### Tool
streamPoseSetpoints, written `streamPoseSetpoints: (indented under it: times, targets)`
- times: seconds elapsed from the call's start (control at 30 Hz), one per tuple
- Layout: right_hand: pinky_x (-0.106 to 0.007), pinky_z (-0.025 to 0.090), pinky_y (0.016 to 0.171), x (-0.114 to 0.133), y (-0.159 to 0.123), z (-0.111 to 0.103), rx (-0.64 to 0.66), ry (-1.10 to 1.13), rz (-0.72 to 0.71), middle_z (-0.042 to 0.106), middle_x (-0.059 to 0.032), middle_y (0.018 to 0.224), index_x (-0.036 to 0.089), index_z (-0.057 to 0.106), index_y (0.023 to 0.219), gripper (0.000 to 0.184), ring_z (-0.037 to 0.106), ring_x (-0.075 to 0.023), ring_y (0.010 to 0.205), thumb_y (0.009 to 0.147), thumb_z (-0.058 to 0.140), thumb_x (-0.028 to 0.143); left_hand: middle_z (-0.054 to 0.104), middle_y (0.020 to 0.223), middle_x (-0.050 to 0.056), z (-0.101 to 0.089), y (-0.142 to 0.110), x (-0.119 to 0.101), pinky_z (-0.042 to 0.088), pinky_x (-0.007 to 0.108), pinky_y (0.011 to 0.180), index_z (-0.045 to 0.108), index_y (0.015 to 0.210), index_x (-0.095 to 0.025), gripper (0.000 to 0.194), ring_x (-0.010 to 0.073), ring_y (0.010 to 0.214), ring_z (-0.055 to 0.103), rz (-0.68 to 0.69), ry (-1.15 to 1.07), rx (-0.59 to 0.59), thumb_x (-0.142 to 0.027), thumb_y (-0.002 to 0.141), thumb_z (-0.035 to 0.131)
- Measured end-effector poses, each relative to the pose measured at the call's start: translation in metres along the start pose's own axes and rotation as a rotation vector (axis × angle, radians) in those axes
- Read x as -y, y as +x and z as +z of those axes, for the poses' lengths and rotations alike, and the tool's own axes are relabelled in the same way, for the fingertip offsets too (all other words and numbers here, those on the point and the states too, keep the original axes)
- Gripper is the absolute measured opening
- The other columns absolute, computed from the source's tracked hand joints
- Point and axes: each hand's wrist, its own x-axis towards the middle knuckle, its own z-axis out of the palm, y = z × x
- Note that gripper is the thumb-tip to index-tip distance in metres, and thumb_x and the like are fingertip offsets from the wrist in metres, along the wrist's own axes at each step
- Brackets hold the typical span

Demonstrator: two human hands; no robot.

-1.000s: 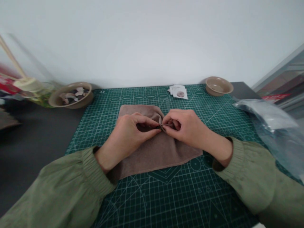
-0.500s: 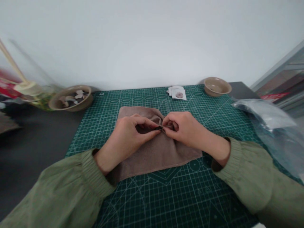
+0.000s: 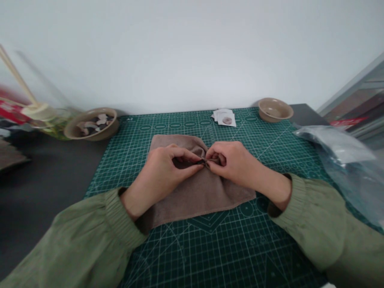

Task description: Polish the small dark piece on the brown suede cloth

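Observation:
A brownish-pink cloth (image 3: 192, 200) lies on the green cutting mat (image 3: 222, 256), bunched into folds at its middle. My left hand (image 3: 168, 170) pinches the gathered folds between thumb and forefinger. From the other side my right hand (image 3: 232, 162) pinches the same gather, its fingers curled and its tips nearly meeting the left ones. A small dark bit shows between the fingertips; whether it is a fold or a separate thing I cannot tell. The cloth's outer edges spread flat around both hands.
At the back left, a tan bowl (image 3: 105, 134) holds dark and pale pieces, beside a reed diffuser (image 3: 42, 114). Small white cards (image 3: 225, 117) lie near the wall. Another tan bowl (image 3: 274, 114) stands back right, and a clear plastic bag (image 3: 345, 150) lies at the right.

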Motion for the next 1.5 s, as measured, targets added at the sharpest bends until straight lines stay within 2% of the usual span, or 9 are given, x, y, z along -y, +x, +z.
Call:
streamPoseSetpoints:
  times: [0.3,0.5,0.67,0.73,0.83,1.0,1.3,1.5]
  targets:
    - [-0.026,0.040,0.067,0.0000,0.0003,0.0010,0.011,-0.008,0.040,0.065,0.0026,0.076,0.015,0.077,0.091,0.009,0.056,-0.0109,0.068,0.086,0.077,0.007,0.086,0.103,0.001,0.0011,-0.0005,0.0015,0.063,0.039,0.086,0.088,0.101,-0.031,0.018,0.0255,0.093,0.080,0.027,0.007,0.006,-0.043,0.088,0.086]
    - [-0.025,0.039,0.064,0.0017,0.0012,0.0002,0.038,-0.021,0.111,0.064,0.0039,0.070,0.015,0.078,0.090,0.010,0.055,-0.0104,0.064,0.085,0.077,0.006,0.083,0.115,0.000,0.0011,-0.0030,-0.0001,0.060,0.039,0.098,0.084,0.110,-0.031,0.017,0.0240,0.108,0.078,0.148,0.010,0.017,-0.032,0.092,0.083]
    - [-0.025,0.040,0.064,0.0023,0.0001,-0.0025,0.015,0.016,0.136,0.065,0.0038,0.070,0.016,0.077,0.088,0.006,0.055,-0.0105,0.062,0.087,0.077,0.010,0.083,0.122,0.000,0.0015,-0.0038,-0.0006,0.058,0.040,0.108,0.082,0.121,-0.032,0.021,0.0236,0.118,0.076,0.189,-0.041,0.019,-0.034,0.101,0.075]
    - [-0.026,0.040,0.064,0.0031,-0.0003,-0.0030,-0.003,0.025,0.138,0.065,0.0040,0.069,0.017,0.077,0.088,0.006,0.055,-0.0104,0.061,0.087,0.077,0.011,0.084,0.121,0.001,0.0019,-0.0041,0.0009,0.060,0.039,0.104,0.083,0.120,-0.031,0.022,0.0238,0.114,0.078,0.156,-0.033,0.009,-0.037,0.099,0.078]
    - [-0.026,0.041,0.063,0.0053,0.0001,-0.0023,-0.022,0.036,0.123,0.065,0.0038,0.070,0.017,0.077,0.090,0.005,0.054,-0.0104,0.061,0.087,0.078,0.013,0.085,0.111,0.002,0.0016,-0.0043,0.0015,0.064,0.037,0.092,0.085,0.106,-0.028,0.017,0.0236,0.100,0.080,0.080,-0.019,-0.010,-0.040,0.093,0.083]
    - [-0.026,0.041,0.064,0.0065,0.0016,0.0004,0.007,0.045,0.105,0.067,0.0029,0.072,0.017,0.076,0.090,0.005,0.056,-0.0108,0.063,0.088,0.076,0.012,0.086,0.098,0.002,0.0005,-0.0038,-0.0039,0.065,0.036,0.087,0.087,0.096,-0.027,0.013,0.0236,0.089,0.081,0.048,-0.026,-0.018,-0.037,0.088,0.086]
    - [-0.025,0.041,0.061,0.0079,0.0001,-0.0014,0.048,0.123,0.215,0.064,0.0053,0.062,0.016,0.079,0.089,0.002,0.053,-0.0092,0.055,0.087,0.077,0.015,0.086,0.095,0.002,0.0021,-0.0024,-0.0071,0.065,0.034,0.082,0.087,0.093,-0.026,0.012,0.0234,0.086,0.081,0.028,-0.035,-0.029,-0.033,0.084,0.087]
    - [-0.025,0.042,0.060,0.0075,-0.0007,-0.0005,0.073,0.142,0.238,0.068,0.0041,0.064,0.016,0.079,0.090,0.007,0.058,-0.0099,0.058,0.084,0.078,0.014,0.086,0.094,0.002,0.0027,-0.0024,-0.0077,0.065,0.034,0.082,0.086,0.092,-0.024,0.012,0.0228,0.084,0.081,0.018,-0.038,-0.035,-0.031,0.083,0.087]
